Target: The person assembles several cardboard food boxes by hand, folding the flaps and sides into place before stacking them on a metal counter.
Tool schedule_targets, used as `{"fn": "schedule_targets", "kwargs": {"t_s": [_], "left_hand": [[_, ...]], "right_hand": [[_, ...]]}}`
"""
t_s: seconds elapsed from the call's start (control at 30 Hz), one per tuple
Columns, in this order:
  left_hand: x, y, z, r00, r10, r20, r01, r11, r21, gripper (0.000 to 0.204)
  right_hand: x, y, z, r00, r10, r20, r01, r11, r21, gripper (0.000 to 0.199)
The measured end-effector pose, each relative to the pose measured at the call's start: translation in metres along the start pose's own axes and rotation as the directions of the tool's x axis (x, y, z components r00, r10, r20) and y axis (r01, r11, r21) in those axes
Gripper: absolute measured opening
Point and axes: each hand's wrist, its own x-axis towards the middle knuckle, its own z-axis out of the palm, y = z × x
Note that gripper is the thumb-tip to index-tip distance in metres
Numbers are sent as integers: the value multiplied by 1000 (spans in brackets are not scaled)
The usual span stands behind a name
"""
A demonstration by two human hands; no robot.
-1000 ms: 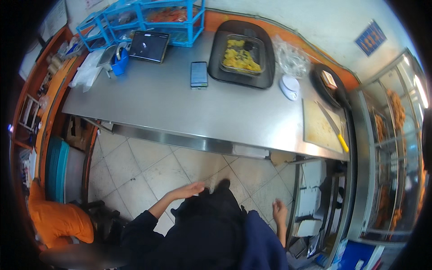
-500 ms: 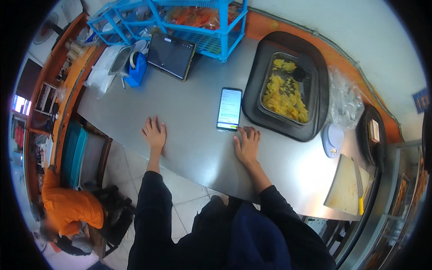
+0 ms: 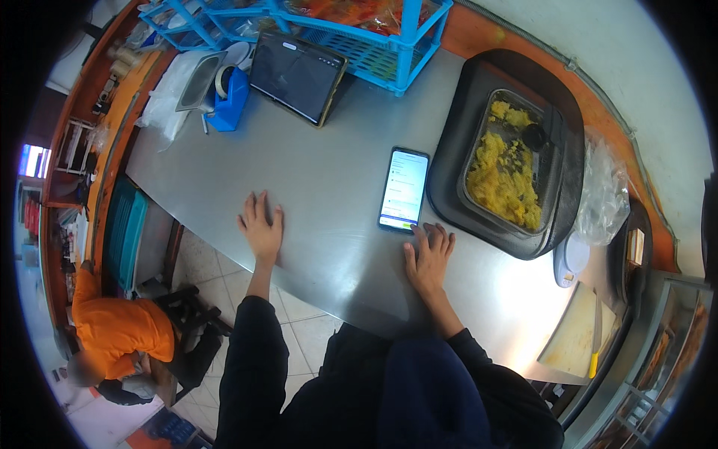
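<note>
My left hand [image 3: 262, 232] rests palm down on the steel table [image 3: 202, 176] near its front edge, empty, fingers spread. A smartphone [image 3: 404, 187] with a lit screen lies flat to the right of it. Just below the phone's lower right corner is my right hand [image 3: 428, 263], also open and holding nothing. Its fingertips are close to the phone; I cannot tell whether one touches it. Right of the phone, a metal pan [image 3: 469, 196] of yellow mashed-looking food [image 3: 502, 178] sits on a large black tray [image 3: 458, 101]. A round black object [image 3: 535, 137] is in the pan.
A tablet [image 3: 297, 77] leans before blue racks [image 3: 404, 63]; a blue tape dispenser [image 3: 230, 101] stands left. Rightward are a plastic bag [image 3: 602, 187], a scale [image 3: 572, 258], and a cutting board [image 3: 572, 333] with a yellow-handled knife [image 3: 595, 352]. A person in orange [image 3: 123, 333] sits lower left.
The view has shifted, so the phone, pan and tablet appear farther right. Both hands keep nearly the same open pose on the table, and nothing has been picked up.
</note>
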Motion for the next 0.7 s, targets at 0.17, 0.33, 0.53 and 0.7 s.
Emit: {"fn": "schedule_targets", "kwargs": {"t_s": [0.17, 0.33, 0.53, 0.7], "left_hand": [[-1, -4, 3, 1000, 13, -14, -13, 1000, 17, 43], [-4, -5, 2, 1000, 17, -18, -17, 1000, 25, 43], [-4, -8, 6, 999, 18, -30, -17, 999, 35, 43], [-4, -8, 5, 999, 13, -44, -12, 1000, 23, 43]], "right_hand": [[-1, 0, 2, 999, 8, -33, -8, 1000, 14, 37], [-3, -3, 1, 998, 10, -61, -8, 999, 31, 37], [2, -2, 3, 996, 19, -87, -19, 1000, 5, 35], [36, -9, -7, 992, 112, 65, -112, 994, -5, 33]]}}
